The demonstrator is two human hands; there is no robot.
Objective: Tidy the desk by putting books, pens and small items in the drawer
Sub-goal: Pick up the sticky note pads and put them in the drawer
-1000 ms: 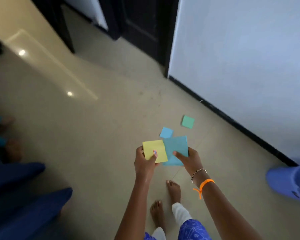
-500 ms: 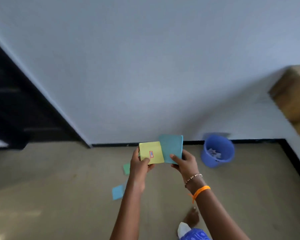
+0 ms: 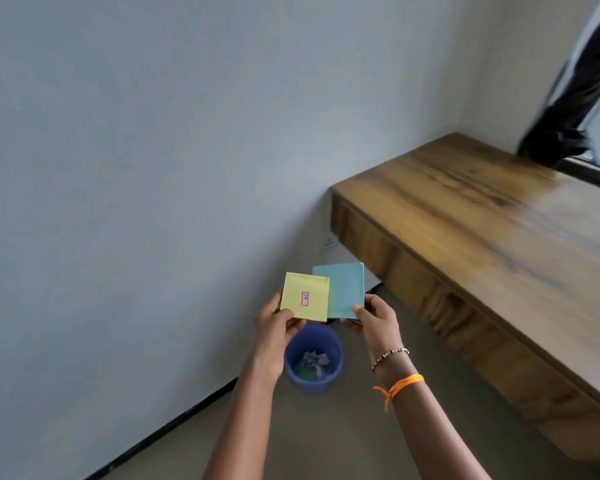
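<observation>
Since a moment ago the view has swung right: a wooden desk [image 3: 482, 216] now sits to the right of the hands, and the blue bin [image 3: 314, 360] lies directly below them. Both arms reach forward at chest height. Left hand [image 3: 274, 325] pinches a yellow note pad [image 3: 305, 296] by its lower edge; right hand [image 3: 374, 315] grips a blue pad [image 3: 345, 289] tucked partly behind the yellow one.

Bare desk top [image 3: 482, 216] right; bin [image 3: 314, 362] below.

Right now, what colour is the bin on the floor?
Blue, with crumpled paper inside; the bin shows in the head view, below the hands.
</observation>
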